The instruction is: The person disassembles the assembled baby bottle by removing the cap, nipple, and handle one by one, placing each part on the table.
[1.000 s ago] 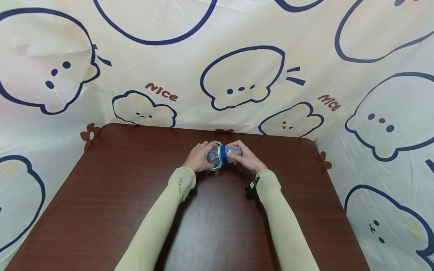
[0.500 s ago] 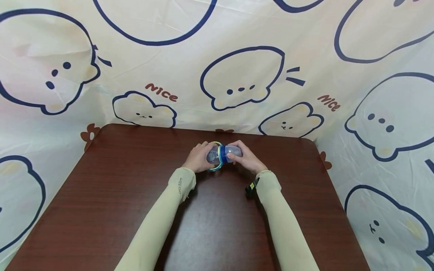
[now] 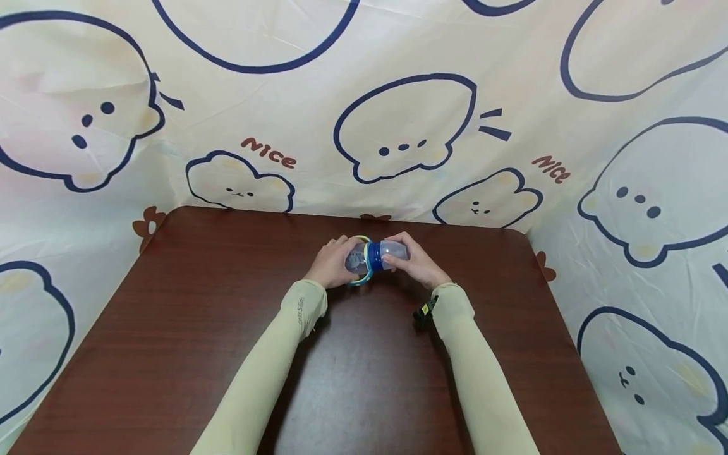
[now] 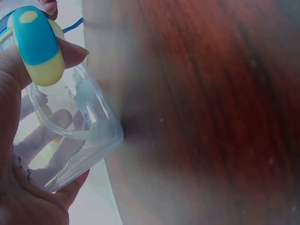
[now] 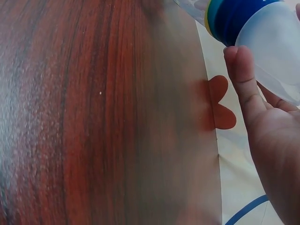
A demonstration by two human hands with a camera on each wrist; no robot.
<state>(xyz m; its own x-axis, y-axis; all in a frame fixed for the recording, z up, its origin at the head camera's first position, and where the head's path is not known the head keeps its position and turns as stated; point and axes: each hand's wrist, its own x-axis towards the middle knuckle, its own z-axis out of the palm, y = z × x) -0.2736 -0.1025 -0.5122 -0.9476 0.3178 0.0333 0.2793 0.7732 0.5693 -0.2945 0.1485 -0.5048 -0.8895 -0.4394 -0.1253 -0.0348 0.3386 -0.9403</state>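
Observation:
A clear baby bottle [image 3: 356, 260] lies sideways between both hands over the far part of the table. My left hand [image 3: 330, 264] grips its clear body, thumb by the blue-and-yellow handle [image 4: 35, 44]; through the wall [image 4: 105, 133] fingers show on the far side. My right hand [image 3: 422, 264] holds the frosted cap [image 3: 396, 250] at the other end, its thumb [image 5: 241, 65] near the blue collar [image 5: 234, 21]. The bottle's base points left, the cap right. Part of the body is hidden behind the left hand.
The dark brown wooden table [image 3: 227, 303] spreads around both forearms. A cream curtain [image 3: 318, 126] with cartoon drawings hangs along its back and both sides, close behind the bottle. A small black device [image 3: 422, 316] sits at the right wrist.
My right hand and the cap have shifted very slightly to the right. The left hand stays nearly in place on the bottle, and the head view has tilted a little.

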